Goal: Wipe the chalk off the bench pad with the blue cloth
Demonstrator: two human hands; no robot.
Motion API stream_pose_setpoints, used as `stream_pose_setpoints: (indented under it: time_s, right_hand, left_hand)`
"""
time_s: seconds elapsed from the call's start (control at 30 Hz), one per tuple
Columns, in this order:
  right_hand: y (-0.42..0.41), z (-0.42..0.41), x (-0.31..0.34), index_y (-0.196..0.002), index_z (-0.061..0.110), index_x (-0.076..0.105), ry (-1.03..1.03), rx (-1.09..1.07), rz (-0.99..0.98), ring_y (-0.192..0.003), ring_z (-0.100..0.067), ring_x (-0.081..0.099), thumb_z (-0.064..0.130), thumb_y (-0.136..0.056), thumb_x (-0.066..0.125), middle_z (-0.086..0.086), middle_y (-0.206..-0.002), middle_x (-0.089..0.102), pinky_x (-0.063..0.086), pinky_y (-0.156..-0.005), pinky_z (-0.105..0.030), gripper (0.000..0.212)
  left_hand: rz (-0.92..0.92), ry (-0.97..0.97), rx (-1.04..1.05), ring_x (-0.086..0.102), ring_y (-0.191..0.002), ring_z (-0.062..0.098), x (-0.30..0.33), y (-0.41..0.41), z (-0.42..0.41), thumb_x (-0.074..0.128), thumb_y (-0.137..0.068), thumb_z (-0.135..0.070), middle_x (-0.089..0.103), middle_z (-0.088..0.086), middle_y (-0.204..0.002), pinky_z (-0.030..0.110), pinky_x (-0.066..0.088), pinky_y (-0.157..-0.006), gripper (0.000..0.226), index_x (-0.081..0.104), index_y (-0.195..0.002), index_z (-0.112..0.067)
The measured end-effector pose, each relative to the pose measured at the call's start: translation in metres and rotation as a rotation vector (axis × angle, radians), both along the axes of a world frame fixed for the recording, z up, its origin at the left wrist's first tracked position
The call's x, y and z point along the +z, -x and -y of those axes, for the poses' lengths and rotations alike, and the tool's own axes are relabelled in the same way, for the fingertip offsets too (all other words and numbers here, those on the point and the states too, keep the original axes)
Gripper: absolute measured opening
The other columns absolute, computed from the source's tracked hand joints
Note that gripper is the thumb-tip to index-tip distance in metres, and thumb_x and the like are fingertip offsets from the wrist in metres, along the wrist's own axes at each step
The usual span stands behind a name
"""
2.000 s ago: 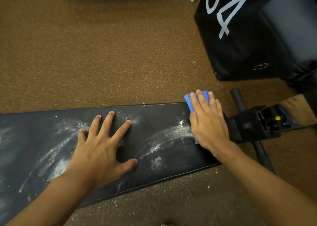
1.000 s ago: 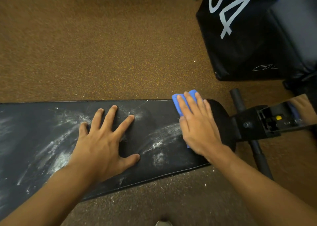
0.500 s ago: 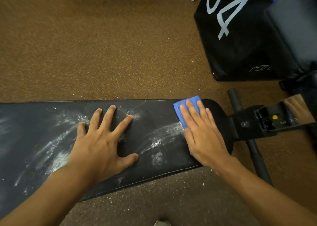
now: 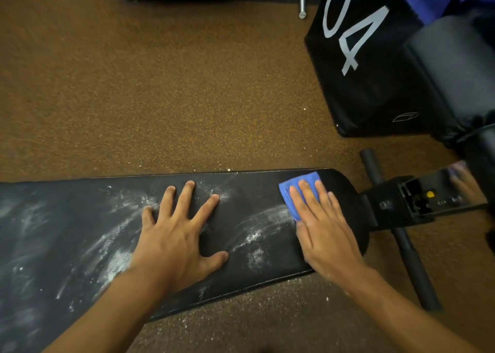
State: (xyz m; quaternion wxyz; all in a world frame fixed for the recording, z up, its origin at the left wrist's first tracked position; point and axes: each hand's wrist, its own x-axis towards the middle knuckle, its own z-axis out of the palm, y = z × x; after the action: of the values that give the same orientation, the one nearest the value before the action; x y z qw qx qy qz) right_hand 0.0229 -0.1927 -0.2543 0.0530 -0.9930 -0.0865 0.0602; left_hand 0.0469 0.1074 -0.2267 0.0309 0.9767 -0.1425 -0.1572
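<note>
Blue cloth [image 4: 297, 191]: soft, light, folded; lies at right end of bench pad [image 4: 254, 189]. Right hand [image 4: 325, 229] flat on it, fingers extended, pressing, not pinching. Left hand [image 4: 178, 234] splayed, bracing pad. Chalk smears [image 4: 112, 245] mostly left; cloth likely bunches unless pressed flat.

Black bench pad [image 4: 254, 189] lying flat, chalk [image 4: 262, 218] smeared white across it; folded blue cloth [image 4: 293, 191] flat near right end

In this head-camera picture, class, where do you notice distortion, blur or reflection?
Head view: the wide lens bows the bench pad; edges and corners look soft; a shiny metal plate at right mirrors a hand; light is warm and even; the chalk stays readable.
</note>
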Motion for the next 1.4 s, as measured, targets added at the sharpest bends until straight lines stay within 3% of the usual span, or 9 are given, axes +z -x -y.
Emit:
stream_pose_setpoints:
  time_s: [0.1,0.2,0.33,0.5,0.67,0.93,1.13,1.33,1.4]
  right_hand:
    - [-0.014,0.004,-0.003,-0.159,0.025,0.009,0.022,-0.080,0.013,-0.155,-0.023,-0.006,0.031,-0.098,0.025,0.000,-0.169,0.010,0.001,-0.125,-0.044,0.064]
    - [-0.039,-0.016,-0.005,-0.160,0.020,0.016,0.012,-0.220,0.034,-0.155,-0.031,0.002,0.033,-0.095,0.020,-0.004,-0.168,0.015,0.008,-0.125,-0.050,0.066]
    - [-0.025,-0.034,-0.005,-0.160,0.018,0.014,0.008,-0.072,0.030,-0.155,-0.031,-0.001,0.029,-0.097,0.023,-0.004,-0.169,0.012,0.009,-0.124,-0.052,0.066]
    - [0.003,-0.001,-0.001,-0.161,0.020,0.012,-0.007,0.028,-0.002,-0.155,-0.023,-0.006,0.027,-0.099,0.029,-0.002,-0.169,0.007,0.004,-0.124,-0.046,0.064]
    - [-0.043,-0.022,-0.007,-0.160,0.017,0.014,0.020,-0.295,0.038,-0.155,-0.031,-0.001,0.034,-0.095,0.017,-0.005,-0.169,0.011,0.006,-0.125,-0.051,0.068]
    - [0.028,-0.011,0.001,-0.161,0.018,0.008,-0.016,0.032,-0.018,-0.155,-0.024,-0.009,0.027,-0.099,0.030,-0.003,-0.169,0.004,0.004,-0.126,-0.047,0.066]
    - [-0.028,-0.008,-0.009,-0.160,0.017,0.014,0.056,-0.272,0.037,-0.155,-0.032,0.001,0.034,-0.096,0.017,-0.007,-0.168,0.012,0.009,-0.125,-0.051,0.067]
    - [0.019,0.012,-0.001,-0.161,0.017,0.012,0.023,-0.020,-0.005,-0.155,-0.023,-0.007,0.029,-0.099,0.026,-0.003,-0.169,0.008,0.007,-0.125,-0.049,0.064]
    - [0.016,0.028,-0.002,-0.160,0.019,0.014,0.021,-0.047,0.002,-0.155,-0.022,-0.005,0.030,-0.099,0.026,-0.001,-0.169,0.009,0.006,-0.125,-0.047,0.064]
  left_hand:
    - [-0.018,0.007,0.005,0.006,-0.153,0.039,0.000,0.002,0.000,0.031,-0.063,-0.096,0.002,0.008,-0.169,0.063,0.027,-0.112,0.108,0.005,-0.156,-0.046]
    - [-0.023,-0.007,-0.007,0.000,-0.153,0.038,-0.002,0.004,0.002,0.029,-0.064,-0.096,-0.005,0.007,-0.169,0.062,0.024,-0.114,0.108,-0.003,-0.155,-0.047]
    - [-0.006,-0.016,-0.011,-0.001,-0.153,0.037,-0.002,0.002,0.002,0.029,-0.064,-0.096,-0.007,0.006,-0.168,0.060,0.022,-0.116,0.108,-0.006,-0.154,-0.048]
    - [0.009,-0.010,-0.005,0.013,-0.152,0.039,-0.001,0.001,0.001,0.031,-0.063,-0.096,0.009,0.008,-0.168,0.062,0.030,-0.111,0.108,0.009,-0.156,-0.046]
    - [0.012,-0.020,-0.010,0.013,-0.151,0.039,-0.006,0.004,0.002,0.032,-0.062,-0.096,0.010,0.009,-0.168,0.061,0.031,-0.110,0.108,0.011,-0.155,-0.046]
    - [0.015,-0.015,-0.019,0.019,-0.150,0.041,-0.004,0.001,-0.001,0.035,-0.064,-0.096,0.017,0.010,-0.166,0.063,0.035,-0.107,0.107,0.018,-0.155,-0.044]
    - [-0.004,-0.003,-0.024,0.005,-0.153,0.037,-0.001,0.004,-0.002,0.028,-0.063,-0.097,-0.002,0.006,-0.168,0.059,0.027,-0.115,0.107,0.001,-0.154,-0.048]
    - [0.025,0.055,-0.012,0.006,-0.154,0.037,0.006,0.010,-0.018,0.027,-0.066,-0.099,0.000,0.005,-0.169,0.060,0.026,-0.117,0.106,0.002,-0.155,-0.048]
    - [0.023,0.037,0.007,0.006,-0.154,0.036,0.008,0.014,-0.033,0.026,-0.064,-0.100,0.000,0.004,-0.169,0.061,0.028,-0.116,0.108,0.002,-0.155,-0.049]
